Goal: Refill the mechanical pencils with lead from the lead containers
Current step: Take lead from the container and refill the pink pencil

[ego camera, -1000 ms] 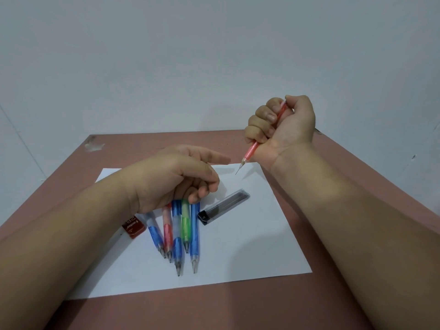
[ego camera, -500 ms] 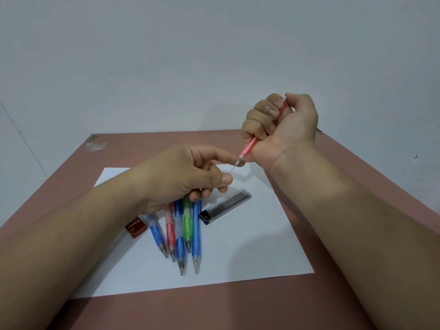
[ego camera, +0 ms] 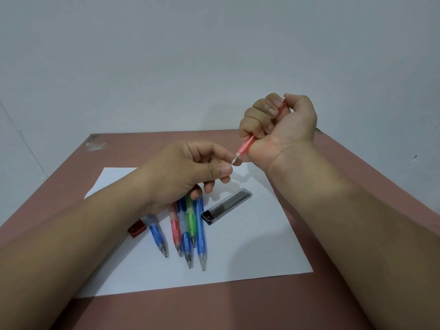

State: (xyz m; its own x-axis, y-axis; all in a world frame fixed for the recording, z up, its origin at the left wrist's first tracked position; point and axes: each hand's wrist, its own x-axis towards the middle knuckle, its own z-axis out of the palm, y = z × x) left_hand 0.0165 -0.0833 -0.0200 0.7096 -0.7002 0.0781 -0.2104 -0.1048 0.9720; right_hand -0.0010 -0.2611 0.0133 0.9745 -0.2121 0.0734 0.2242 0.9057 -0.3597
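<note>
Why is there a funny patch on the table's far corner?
The brown table has a pale scuffed patch at its far left corner, where the surface looks worn or chipped. The pencils and the lead containers look fine.

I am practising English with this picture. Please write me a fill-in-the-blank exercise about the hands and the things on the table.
1. The right hand grips a ____ mechanical pencil, tip pointing down.
2. The left hand has its fingertips at that pencil's ____.
3. The black lead container lies on the white ____.
4. Among the pencils lying there, only one is ____.

Missing words: red; tip; paper; green
</note>
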